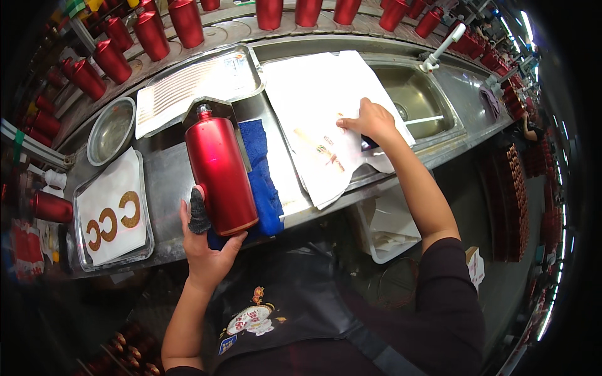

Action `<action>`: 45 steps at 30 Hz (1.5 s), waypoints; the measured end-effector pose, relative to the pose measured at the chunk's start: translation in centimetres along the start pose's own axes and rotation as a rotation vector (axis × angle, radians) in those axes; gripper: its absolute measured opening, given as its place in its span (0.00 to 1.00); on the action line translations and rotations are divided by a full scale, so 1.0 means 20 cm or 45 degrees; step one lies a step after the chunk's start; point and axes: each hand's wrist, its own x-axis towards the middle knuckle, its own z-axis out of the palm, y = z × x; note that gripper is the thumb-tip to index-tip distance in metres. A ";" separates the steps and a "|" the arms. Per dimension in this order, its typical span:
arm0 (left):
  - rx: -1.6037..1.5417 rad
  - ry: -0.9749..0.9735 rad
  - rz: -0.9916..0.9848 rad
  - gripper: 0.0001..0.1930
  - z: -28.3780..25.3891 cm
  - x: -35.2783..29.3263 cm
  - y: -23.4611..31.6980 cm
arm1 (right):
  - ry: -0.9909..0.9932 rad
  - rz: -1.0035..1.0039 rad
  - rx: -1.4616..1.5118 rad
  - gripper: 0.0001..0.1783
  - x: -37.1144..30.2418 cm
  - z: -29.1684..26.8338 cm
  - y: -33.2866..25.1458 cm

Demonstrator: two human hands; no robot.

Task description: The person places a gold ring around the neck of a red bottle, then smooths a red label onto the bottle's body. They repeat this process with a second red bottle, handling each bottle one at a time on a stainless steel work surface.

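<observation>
A glossy red bottle [221, 169] lies on its side, its neck against a metal holder [221, 108]. My left hand [210, 254] grips its base end, thumb at the bottom edge and fingers along the left side. A black covering wraps one of those fingers. Beneath and right of the bottle is a blue cloth [266, 182]. Over white sheets [313, 88] to the right, my right hand [374, 122] is closed, fingertips together at the paper. Whatever it pinches is too small to make out. Printed decals [326, 150] show on the sheets.
A tray [149, 241] at left holds paper with gold C-shaped decals. Behind it are a metal bowl [94, 145] and another tray [258, 78] with a striped sheet. A sink [433, 135] with a white tap [442, 47] lies right. Red bottles [150, 37] line the conveyor.
</observation>
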 end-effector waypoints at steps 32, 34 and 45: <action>-0.150 -0.030 -0.225 0.49 0.01 -0.05 0.02 | 0.190 -0.095 0.119 0.20 0.51 -0.02 0.13; -0.122 -0.007 -0.207 0.49 0.02 -0.05 0.02 | 0.081 -0.113 0.170 0.24 0.53 -0.02 0.17; -0.121 -0.034 -0.197 0.47 0.01 -0.06 0.00 | 0.303 0.212 -0.048 0.43 0.79 0.01 0.44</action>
